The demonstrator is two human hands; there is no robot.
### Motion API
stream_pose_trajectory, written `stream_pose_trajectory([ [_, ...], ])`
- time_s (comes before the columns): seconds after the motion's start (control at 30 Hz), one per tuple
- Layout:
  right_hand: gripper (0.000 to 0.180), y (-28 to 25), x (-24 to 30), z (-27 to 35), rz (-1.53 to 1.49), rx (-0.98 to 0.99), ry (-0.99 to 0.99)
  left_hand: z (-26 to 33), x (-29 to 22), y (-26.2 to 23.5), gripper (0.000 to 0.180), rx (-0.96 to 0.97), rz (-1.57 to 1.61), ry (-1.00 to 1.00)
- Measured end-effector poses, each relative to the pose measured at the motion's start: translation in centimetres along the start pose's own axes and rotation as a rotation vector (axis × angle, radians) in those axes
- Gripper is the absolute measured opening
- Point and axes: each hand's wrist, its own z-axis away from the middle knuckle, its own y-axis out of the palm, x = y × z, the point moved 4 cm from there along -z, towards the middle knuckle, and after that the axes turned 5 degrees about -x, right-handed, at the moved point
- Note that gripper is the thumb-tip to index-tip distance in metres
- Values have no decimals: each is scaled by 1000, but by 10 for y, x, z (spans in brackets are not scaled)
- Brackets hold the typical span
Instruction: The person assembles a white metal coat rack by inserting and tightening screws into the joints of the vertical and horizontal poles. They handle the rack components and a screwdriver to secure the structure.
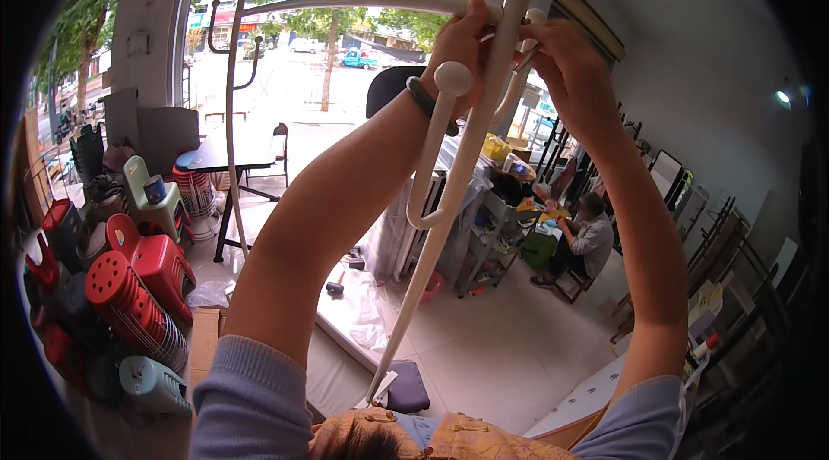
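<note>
A white metal coat rack stands in front of me. Its near upright pole (pixel 471 145) runs from the top down to the floor, carrying a curved hook (pixel 423 166) with a round knob end. A crossbar (pixel 363 1) joins it to the far upright (pixel 230 106). My left hand (pixel 458 50), a dark bracelet at the wrist, is closed around the joint of crossbar and pole, its thumb up on the bar. Just right of the pole, my right hand (pixel 570 67) pinches a thin metal piece (pixel 526 56) at the joint; its exact kind is unclear.
Red stools (pixel 129 287) and a pale blue stool (pixel 148 381) crowd the left side. A dark table (pixel 233 152) stands by the window. At the right, a seated person (pixel 591 236) is beside a grey shelf cart (pixel 488 240). Long bars lean along the right wall.
</note>
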Motion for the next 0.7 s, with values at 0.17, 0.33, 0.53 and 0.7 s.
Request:
stream_pose_trajectory([
  [0.17,18,-4,-1,-10,178,-70,-83,2,-2,2,44,10,-34,9],
  [0.33,32,-2,-31,-39,-247,-77,583,3,-5,0,44,26,-71,16],
  [0.53,33,14,-71,-24,-800,-89,1006,1,-6,0,44,47,-42,6],
  [0.7,33,11,-64,-7,-406,12,953,8,-6,5,47,-8,-66,12],
])
